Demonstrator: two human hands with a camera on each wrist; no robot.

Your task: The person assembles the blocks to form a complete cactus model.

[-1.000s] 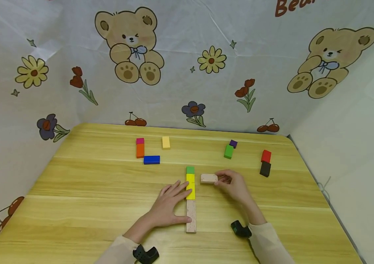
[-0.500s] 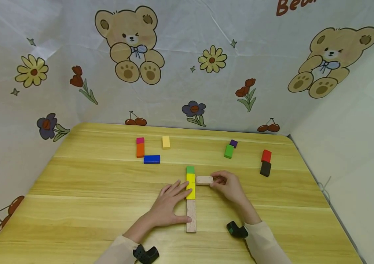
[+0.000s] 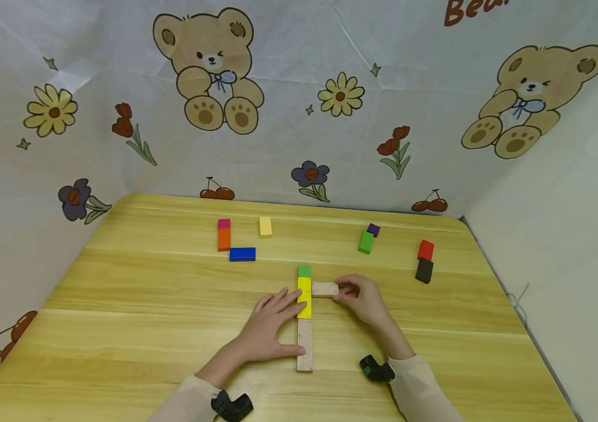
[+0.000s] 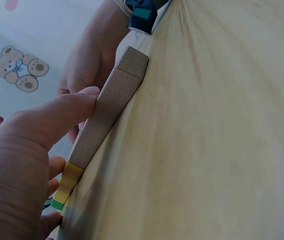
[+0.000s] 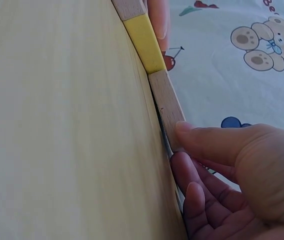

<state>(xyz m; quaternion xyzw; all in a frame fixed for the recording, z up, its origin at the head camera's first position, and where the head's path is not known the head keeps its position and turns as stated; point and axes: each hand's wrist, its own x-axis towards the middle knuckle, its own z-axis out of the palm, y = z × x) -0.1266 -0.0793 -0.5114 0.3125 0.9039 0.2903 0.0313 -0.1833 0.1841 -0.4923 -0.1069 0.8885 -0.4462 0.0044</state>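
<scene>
In the head view a column of blocks lies in the middle of the table: a small green block point(image 3: 304, 271) at the far end, a yellow section point(image 3: 305, 312), and a long plain wood block point(image 3: 305, 351) nearest me. My left hand point(image 3: 263, 333) rests spread on it, fingertips on the yellow and thumb on the plain wood. A shorter plain wood block point(image 3: 324, 289) lies crosswise, its left end against the yellow section's right side. My right hand point(image 3: 364, 300) pinches its right end between thumb and fingers; in the right wrist view the thumb point(image 5: 207, 142) presses on that wood block point(image 5: 166, 100).
Beyond the column lie a magenta block point(image 3: 224, 223), an orange block point(image 3: 224, 239), a blue block point(image 3: 243, 254) and a pale yellow block point(image 3: 265, 227). Farther right are a green block point(image 3: 366, 242), a purple block point(image 3: 373, 230), a red block point(image 3: 425, 250) and a black block point(image 3: 424, 271).
My right hand has slid the short wood block leftward, closing the gap to the yellow section. My left hand has stayed in place on the column.
</scene>
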